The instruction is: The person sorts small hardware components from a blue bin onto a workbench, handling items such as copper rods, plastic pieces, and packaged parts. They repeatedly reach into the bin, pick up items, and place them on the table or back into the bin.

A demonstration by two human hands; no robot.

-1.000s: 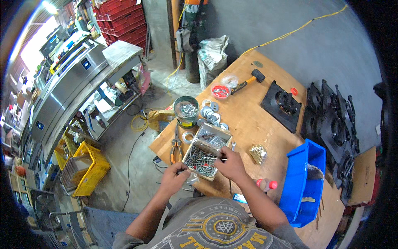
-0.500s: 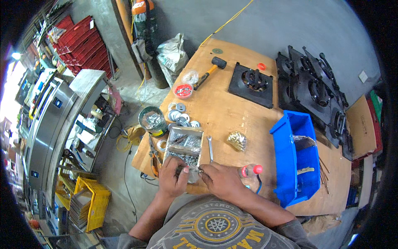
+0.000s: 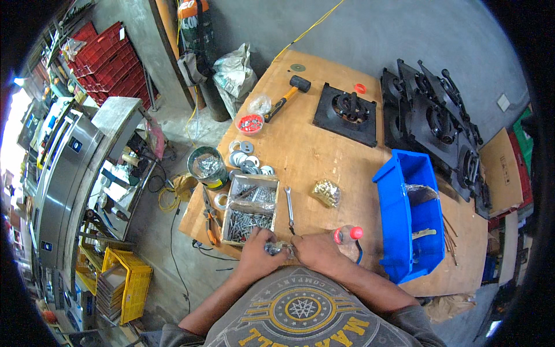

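Observation:
Close to my body at the table's near edge, my left hand is closed around a small shiny metal part, too small and covered to name. My right hand meets it from the other side, fingers pinched at the part's right end; the fingertips are partly hidden. Just beyond the left hand sits a divided box of screws and small fasteners. A combination wrench lies beside the box, its lower end near my right fingers. By my right wrist is a clear bottle with a red cap.
A blue divided bin stands to the right, a clear pack of brass-coloured parts mid-table. Pliers, a tin, washers and a mallet lie left. Black burner plates occupy the far side.
My left hand has drawn back from the box toward my body, uncovering the screws in its near compartment. Both hands have turned around the small metal part. The whole view has shifted slightly.

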